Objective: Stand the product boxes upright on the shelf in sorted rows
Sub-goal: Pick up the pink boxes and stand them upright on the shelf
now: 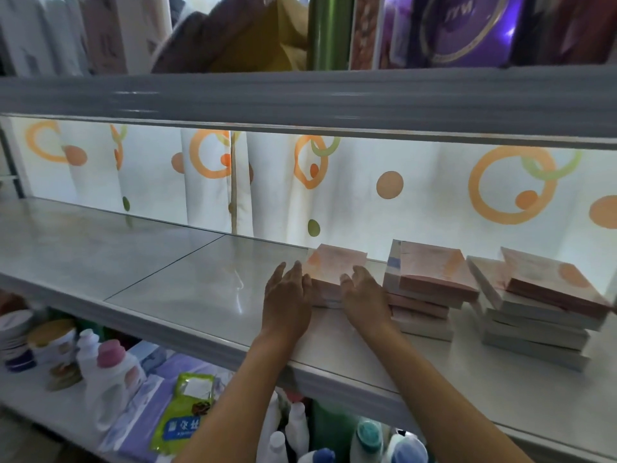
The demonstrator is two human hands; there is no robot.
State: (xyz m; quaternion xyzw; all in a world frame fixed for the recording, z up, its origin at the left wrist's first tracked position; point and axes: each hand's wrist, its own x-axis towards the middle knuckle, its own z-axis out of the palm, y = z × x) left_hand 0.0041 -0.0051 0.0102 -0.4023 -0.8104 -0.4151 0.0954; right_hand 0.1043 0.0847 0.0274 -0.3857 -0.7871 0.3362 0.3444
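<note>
On the lower shelf (50, 389), left of the pink box stack (334, 275), stand white bottles (110, 379) with pink caps and a green packet (187, 412) whose print is too blurred to read. Both hands reach that leftmost stack: the left hand (287, 295) lies flat against its left side, fingers straight; the right hand (364, 295) rests on its front, fingers straight. Right of it lie two more flat stacks, the middle stack (430, 285) and the far stack (541, 302), three in all, on the grey shelf (167, 275). Behind hangs a curtain (400, 182) with orange rings.
</note>
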